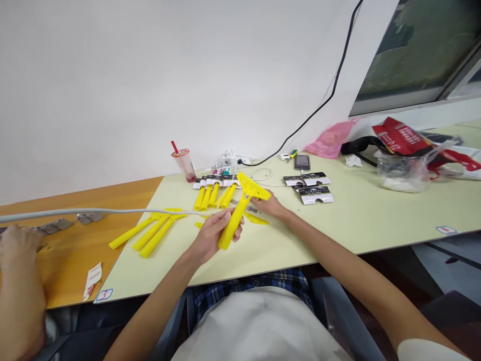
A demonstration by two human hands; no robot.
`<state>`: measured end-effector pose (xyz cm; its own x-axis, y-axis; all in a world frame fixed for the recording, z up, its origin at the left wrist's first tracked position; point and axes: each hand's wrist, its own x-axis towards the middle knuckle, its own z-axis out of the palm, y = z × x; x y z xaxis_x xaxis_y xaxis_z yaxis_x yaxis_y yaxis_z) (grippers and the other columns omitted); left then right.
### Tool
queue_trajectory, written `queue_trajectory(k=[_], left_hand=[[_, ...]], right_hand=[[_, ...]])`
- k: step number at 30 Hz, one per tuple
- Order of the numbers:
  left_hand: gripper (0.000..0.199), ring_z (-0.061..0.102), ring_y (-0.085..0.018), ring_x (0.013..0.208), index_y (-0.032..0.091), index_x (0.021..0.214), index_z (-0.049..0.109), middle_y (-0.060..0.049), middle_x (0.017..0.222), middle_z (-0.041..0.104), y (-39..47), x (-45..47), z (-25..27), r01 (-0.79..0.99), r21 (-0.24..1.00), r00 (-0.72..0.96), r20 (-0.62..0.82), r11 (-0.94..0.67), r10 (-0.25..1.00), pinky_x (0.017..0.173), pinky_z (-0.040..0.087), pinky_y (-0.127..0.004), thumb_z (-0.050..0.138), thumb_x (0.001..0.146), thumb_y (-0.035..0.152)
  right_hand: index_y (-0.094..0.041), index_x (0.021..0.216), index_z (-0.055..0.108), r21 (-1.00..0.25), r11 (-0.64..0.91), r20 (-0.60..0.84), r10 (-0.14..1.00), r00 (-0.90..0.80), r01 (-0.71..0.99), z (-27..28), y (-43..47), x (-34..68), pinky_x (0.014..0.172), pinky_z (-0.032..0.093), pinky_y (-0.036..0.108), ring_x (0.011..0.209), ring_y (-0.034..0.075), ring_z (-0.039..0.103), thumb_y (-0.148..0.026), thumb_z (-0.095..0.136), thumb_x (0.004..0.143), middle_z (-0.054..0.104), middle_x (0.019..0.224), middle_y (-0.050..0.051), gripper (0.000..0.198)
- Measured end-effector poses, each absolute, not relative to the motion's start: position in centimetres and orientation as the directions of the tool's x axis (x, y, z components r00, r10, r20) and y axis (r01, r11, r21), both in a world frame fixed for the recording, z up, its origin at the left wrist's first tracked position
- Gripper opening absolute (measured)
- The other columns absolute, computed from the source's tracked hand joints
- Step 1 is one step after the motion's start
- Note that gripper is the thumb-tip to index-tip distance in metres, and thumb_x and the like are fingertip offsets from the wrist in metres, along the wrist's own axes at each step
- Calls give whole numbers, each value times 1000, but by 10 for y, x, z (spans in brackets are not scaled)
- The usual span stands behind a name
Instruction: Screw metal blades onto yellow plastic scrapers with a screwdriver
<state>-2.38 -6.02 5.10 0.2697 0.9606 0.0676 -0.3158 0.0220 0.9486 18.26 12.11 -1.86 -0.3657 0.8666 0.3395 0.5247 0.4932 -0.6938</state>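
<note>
Fingers point(225, 216) of left hand point(210, 235) grip yellow scraper point(240, 208) (label cards' point(315, 194) print unreadable).

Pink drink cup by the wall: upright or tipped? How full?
Upright. The cup stands on the table, red straw sticking up. Nearly empty: only a little red liquid at the bottom.

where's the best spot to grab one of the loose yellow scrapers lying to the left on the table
Probably the long handle. The three loose yellow scrapers lie flat, side by side and apart from the left hand, with their handle ends pointing toward the near-left table edge. Coming from that side, fingers can close across the narrow handle, well away from the wide head.
</note>
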Motion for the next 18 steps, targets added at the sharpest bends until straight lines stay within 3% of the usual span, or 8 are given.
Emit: queue_trajectory(k=[5, 12, 18], left_hand=[[40, 65, -18, 76, 17, 122, 70, -11, 105, 73, -9, -19, 53, -414, 909, 133, 109, -45, 985, 65, 53, -31, 84, 94, 41], [52, 73, -20, 82, 18, 118, 65, -7, 98, 73, 42, -29, 28, -419, 900, -73, 102, -123, 992, 68, 57, -30, 91, 84, 47], [62, 75, -20, 84, 20, 127, 64, -5, 97, 76, 46, -40, 1, -405, 913, -107, 17, -60, 994, 70, 58, -30, 93, 78, 45]], right_hand=[[-22, 89, 62, -685, 472, 290, 876, -386, 556, -15, 117, 182, 69, 42, 30, 76, 20, 64, -47, 67, 100, 74, 84, 2, 28], [-22, 97, 68, -591, 534, 233, 831, -506, 605, -19, 115, 179, 78, 46, 32, 94, 26, 68, -51, 91, 82, 75, 101, 7, 39], [-23, 97, 64, -565, 535, 199, 827, -525, 628, -20, 118, 179, 83, 46, 32, 100, 27, 70, -30, 77, 96, 79, 106, 8, 15]])
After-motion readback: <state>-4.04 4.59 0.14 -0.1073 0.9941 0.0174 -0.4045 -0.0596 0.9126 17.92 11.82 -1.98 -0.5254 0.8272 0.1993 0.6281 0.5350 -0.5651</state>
